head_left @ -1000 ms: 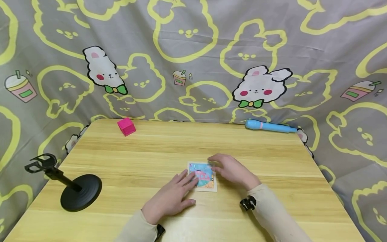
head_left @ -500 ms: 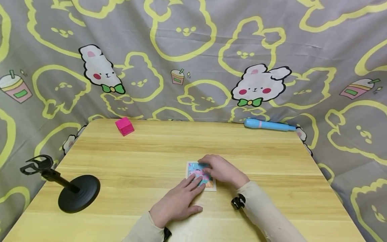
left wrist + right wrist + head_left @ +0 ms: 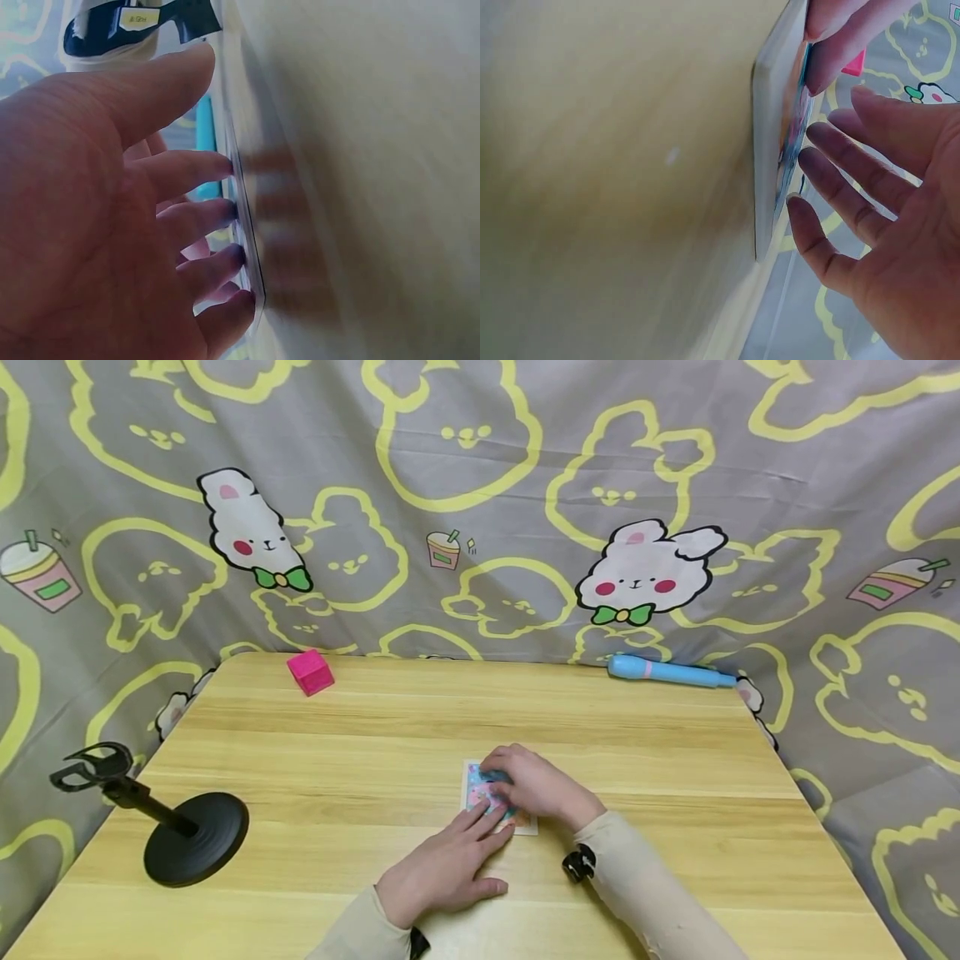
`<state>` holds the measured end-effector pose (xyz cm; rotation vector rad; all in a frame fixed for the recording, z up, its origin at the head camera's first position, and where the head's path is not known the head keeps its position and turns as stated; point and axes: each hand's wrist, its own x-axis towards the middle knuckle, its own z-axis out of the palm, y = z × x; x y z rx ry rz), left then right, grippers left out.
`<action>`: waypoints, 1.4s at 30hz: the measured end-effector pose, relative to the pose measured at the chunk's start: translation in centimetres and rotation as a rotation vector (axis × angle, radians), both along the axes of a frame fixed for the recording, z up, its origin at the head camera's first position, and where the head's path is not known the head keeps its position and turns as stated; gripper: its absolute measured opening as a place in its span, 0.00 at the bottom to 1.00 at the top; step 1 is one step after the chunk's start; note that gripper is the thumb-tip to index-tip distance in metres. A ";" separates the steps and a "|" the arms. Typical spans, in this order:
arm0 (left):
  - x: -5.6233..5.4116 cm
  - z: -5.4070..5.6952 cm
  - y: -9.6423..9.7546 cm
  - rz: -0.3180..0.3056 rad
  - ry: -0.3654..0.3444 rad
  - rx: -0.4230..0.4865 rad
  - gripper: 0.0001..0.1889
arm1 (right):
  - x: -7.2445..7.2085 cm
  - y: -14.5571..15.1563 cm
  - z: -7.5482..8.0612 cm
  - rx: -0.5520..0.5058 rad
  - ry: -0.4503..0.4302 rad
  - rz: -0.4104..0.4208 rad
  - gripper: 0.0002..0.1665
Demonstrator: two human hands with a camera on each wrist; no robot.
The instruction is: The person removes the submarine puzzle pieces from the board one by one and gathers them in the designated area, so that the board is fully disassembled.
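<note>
A small, thin square picture board point(image 3: 474, 785) with a pale border and a blue and pink picture lies flat on the table. From the near side my left hand point(image 3: 448, 868) rests fingertips on its lower part, the fingers spread and the thumb off to the side. My right hand point(image 3: 531, 787) reaches over the board from the right, covering much of the picture. In the right wrist view, its loosely bent fingertips are right at the picture surface of the board point(image 3: 766, 157). The left wrist view shows the left fingertips along the board's edge point(image 3: 251, 255).
A black stand point(image 3: 198, 839) with a round base and clip top is on the left. A pink cube point(image 3: 311, 672) sits at the back left of the wooden table point(image 3: 375, 735). At the back right lies a blue stick-shaped thing point(image 3: 671, 672). A patterned curtain point(image 3: 480, 468) hangs behind.
My right hand has moved left across the board from its right edge, covering more of the picture. My left hand has slid slightly right, its fingers still on the board.
</note>
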<state>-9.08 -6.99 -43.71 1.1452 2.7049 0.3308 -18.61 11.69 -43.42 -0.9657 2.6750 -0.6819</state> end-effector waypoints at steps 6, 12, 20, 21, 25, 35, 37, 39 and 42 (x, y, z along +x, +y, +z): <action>-0.1 -0.1 0.0 -0.012 0.028 0.006 0.36 | 0.1 -0.4 0.1 0.002 -0.001 0.009 0.16; -0.2 -0.2 -0.1 -0.012 0.005 0.036 0.35 | 0.0 -0.6 0.1 0.008 -0.007 -0.005 0.16; -0.2 -0.2 -0.2 -0.028 0.027 0.020 0.33 | -0.3 -1.4 0.0 0.017 -0.003 -0.011 0.18; -0.2 -0.1 -0.2 -0.029 0.033 0.013 0.33 | -0.3 -1.5 0.0 0.015 -0.006 -0.015 0.18; -0.2 -0.1 -0.2 -0.018 0.063 -0.014 0.34 | -0.4 -1.8 0.0 0.016 -0.016 -0.031 0.18; -0.2 -0.1 -0.1 0.036 0.044 -0.066 0.36 | -0.8 -1.8 -0.1 -0.005 -0.015 -0.037 0.16; -0.3 0.0 0.0 0.044 0.023 -0.049 0.35 | -0.9 -1.7 -0.2 -0.018 -0.027 -0.041 0.16; -0.3 0.1 0.0 0.054 -0.009 -0.030 0.34 | -1.0 -1.7 -0.2 -0.028 -0.039 -0.043 0.15; -0.3 0.1 0.1 0.065 -0.047 -0.010 0.33 | -1.1 -1.7 -0.1 -0.032 -0.050 -0.045 0.15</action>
